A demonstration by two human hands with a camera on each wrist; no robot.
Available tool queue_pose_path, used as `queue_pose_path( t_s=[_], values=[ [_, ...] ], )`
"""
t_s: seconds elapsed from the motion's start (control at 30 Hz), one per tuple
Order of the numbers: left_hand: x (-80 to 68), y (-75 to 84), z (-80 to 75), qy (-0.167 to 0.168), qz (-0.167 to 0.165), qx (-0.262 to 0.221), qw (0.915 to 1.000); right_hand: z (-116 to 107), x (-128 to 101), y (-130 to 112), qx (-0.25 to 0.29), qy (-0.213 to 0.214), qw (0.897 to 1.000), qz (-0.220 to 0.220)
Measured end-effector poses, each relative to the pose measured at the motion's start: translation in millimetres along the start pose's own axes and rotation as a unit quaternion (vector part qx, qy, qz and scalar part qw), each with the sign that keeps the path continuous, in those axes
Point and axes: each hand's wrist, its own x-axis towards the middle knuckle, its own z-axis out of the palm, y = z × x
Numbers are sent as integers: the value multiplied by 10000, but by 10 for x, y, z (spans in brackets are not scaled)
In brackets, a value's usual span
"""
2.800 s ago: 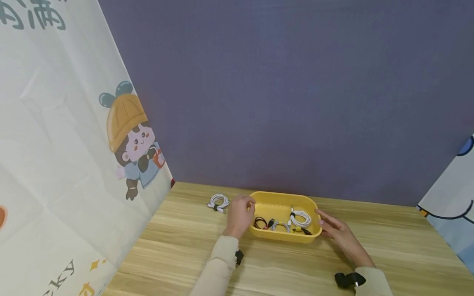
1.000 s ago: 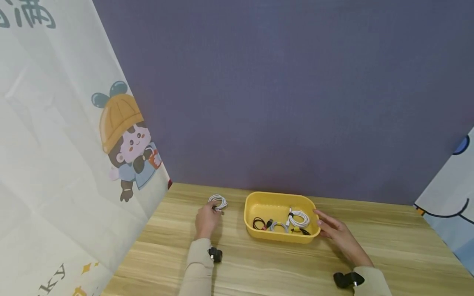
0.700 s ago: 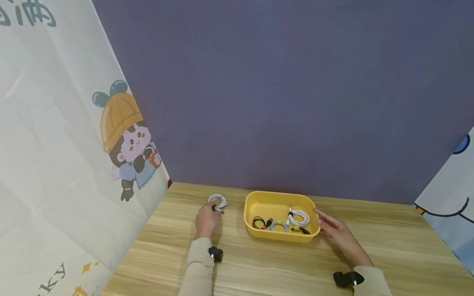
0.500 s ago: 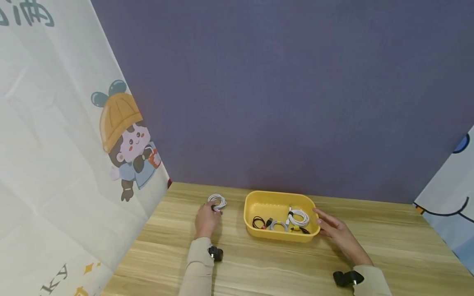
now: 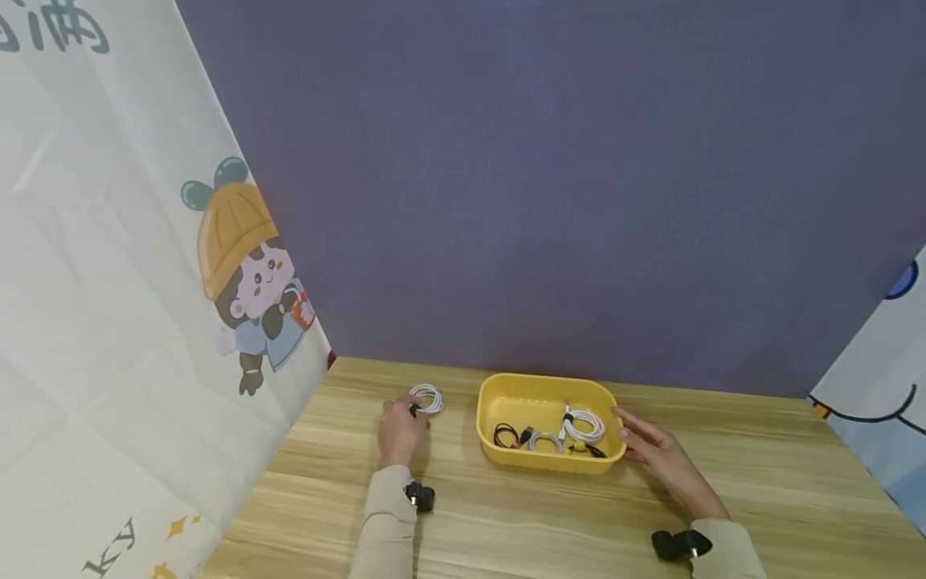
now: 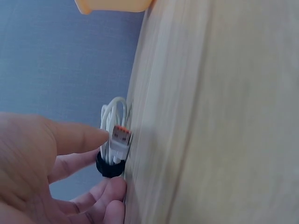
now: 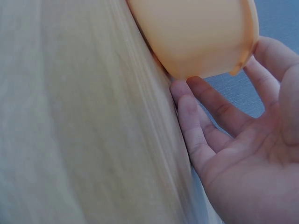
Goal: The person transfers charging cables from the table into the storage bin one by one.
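Note:
At the left of the head view, my left hand (image 5: 402, 433) pinches a coiled white USB cable (image 5: 428, 399) by its black strap. Close up in the left wrist view, the thumb and fingers are around the bundle of the cable (image 6: 112, 122), and its plug with an orange-tipped end faces the camera. My right hand (image 5: 667, 460) touches the right end of a yellow plastic basket (image 5: 499, 460); in the right wrist view its fairly straight fingers (image 7: 219, 109) rest against the outer wall and rim. Inside the basket lie a white coiled cable (image 5: 586, 429), a grey one (image 5: 544, 443) and dark ones.
Everything stands on a wood-grain table (image 5: 506, 523). A grey-blue panel (image 5: 550, 201) rises behind it. A white printed sheet (image 5: 108, 281) borders the left side, another (image 5: 886, 386) the right.
My left hand has gone from the basket's left end to the white cable and taken hold of it. The cable has just shifted slightly. My right hand stays at the basket.

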Motion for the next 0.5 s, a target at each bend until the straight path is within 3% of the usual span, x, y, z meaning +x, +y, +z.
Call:
queue_pose_path(
  t_s=[0.23, 0.5],
  values=[
    [-16, 11, -21, -357, 8, 207, 9991, -3, -11, 8, -13, 1, 10000, -97],
    [-28, 31, -58, -512, 34, 283, 9983, -3, -8, -8, -4, -8, 10000, -37]
  ],
)
